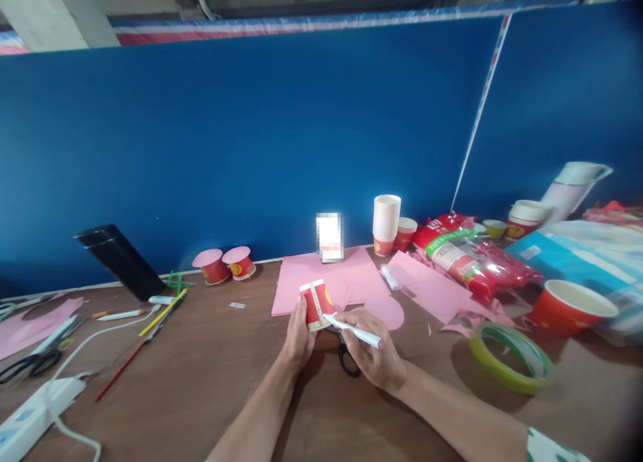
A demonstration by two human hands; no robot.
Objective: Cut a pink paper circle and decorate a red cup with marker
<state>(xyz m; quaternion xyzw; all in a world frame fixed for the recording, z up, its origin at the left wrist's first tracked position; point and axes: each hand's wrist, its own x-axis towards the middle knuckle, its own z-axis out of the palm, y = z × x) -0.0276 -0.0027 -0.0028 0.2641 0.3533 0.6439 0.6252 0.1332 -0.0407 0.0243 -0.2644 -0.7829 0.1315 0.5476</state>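
Note:
My left hand [300, 335] is wrapped around the side of a red paper cup [315, 306] with a white strip down its side and a yellow mark. In my right hand [374, 351] is a white marker [362, 333], its tip against or very close to the lower part of the cup. Black-handled scissors [348, 360] lie beneath my right hand, partly hidden. Just behind the cup are pink paper sheets [294, 284] and a pink paper circle [386, 311].
Two red cups topped with pink discs [211, 268] stand back left, near a black bottle [120, 261]. On the right are stacked paper cups [386, 224], a red cup package [462, 254], a tape roll [545, 381] and an orange cup [562, 315]. A power strip [43, 408] lies front left.

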